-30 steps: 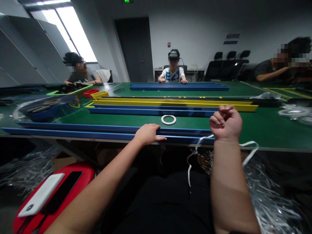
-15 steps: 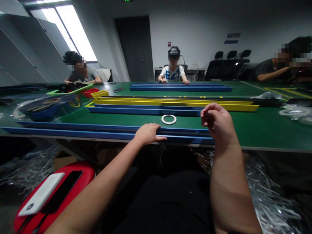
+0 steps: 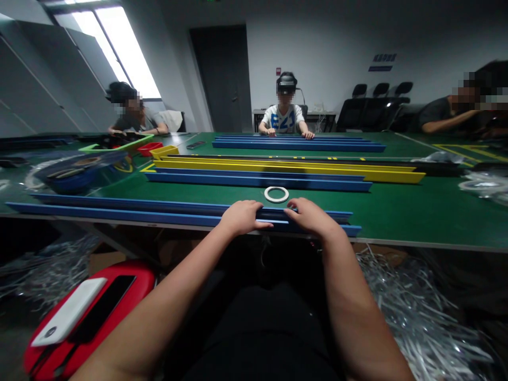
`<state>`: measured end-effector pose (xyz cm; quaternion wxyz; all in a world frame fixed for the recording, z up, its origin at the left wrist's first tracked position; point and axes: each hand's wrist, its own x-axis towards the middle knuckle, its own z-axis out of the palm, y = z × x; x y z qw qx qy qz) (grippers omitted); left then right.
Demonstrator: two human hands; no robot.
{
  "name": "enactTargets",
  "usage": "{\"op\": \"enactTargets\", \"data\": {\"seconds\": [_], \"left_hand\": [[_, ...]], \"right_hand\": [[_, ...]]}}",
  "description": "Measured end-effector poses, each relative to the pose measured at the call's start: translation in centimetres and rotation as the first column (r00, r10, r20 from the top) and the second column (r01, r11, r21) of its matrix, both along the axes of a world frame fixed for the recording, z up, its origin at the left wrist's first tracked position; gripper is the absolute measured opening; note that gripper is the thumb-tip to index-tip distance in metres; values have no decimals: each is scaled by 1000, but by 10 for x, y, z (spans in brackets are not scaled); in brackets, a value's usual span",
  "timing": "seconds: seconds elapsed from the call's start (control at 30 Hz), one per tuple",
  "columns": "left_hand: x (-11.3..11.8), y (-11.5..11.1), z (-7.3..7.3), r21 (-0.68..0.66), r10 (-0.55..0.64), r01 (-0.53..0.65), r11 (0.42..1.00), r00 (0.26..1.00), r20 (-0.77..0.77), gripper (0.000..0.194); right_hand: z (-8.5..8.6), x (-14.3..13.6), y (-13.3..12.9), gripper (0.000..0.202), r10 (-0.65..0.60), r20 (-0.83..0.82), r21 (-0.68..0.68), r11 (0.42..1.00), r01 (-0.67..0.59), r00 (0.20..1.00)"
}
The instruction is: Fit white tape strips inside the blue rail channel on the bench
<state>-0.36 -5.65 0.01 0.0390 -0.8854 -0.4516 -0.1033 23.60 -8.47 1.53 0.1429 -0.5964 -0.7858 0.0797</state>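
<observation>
the left hand (image 3: 241, 218) lies across the near blue channel (image 3: 119, 214) on the tabletop (image 3: 405, 217), thumb and fingers apart; the right hand (image 3: 313, 218) curls its fingers over it, any pinch unclear. light, even pressure should keep it steady.

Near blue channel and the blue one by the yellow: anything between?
White ring flat on green tabletop, between near blue channel and farther blue channel; head view.

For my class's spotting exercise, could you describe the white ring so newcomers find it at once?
On the green table, look just beyond the left hand and right hand. There lies a flat white ring, round and open-centred, unlike the long, straight blue channels before and behind it.
</observation>
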Motion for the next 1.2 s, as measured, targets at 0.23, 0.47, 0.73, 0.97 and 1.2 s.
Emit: {"op": "enactTargets", "data": {"seconds": [0.23,0.47,0.73,0.97,1.2], "left_hand": [[0,2,-4,-11,4,-4,1000,1000,-2,71],[-7,6,3,-81,-115,120,989,992,58,68],[-81,8,9,-52,20,-24,998,998,-64,83],[-155,23,0,-22,154,-159,987,978,-143,78],[-158,28,-6,46,136,-131,990,981,-139,78]], "right_hand": [[-15,-23,-4,78,50,183,20,998,-54,982],[-18,-20,-6,77,17,252,102,994,-44,968],[-17,-17,-2,73,78,294,95,989,-110,953],[-21,-16,1,72,94,313,120,983,-138,945],[-23,-19,3,72,97,312,135,980,-145,945]]}}
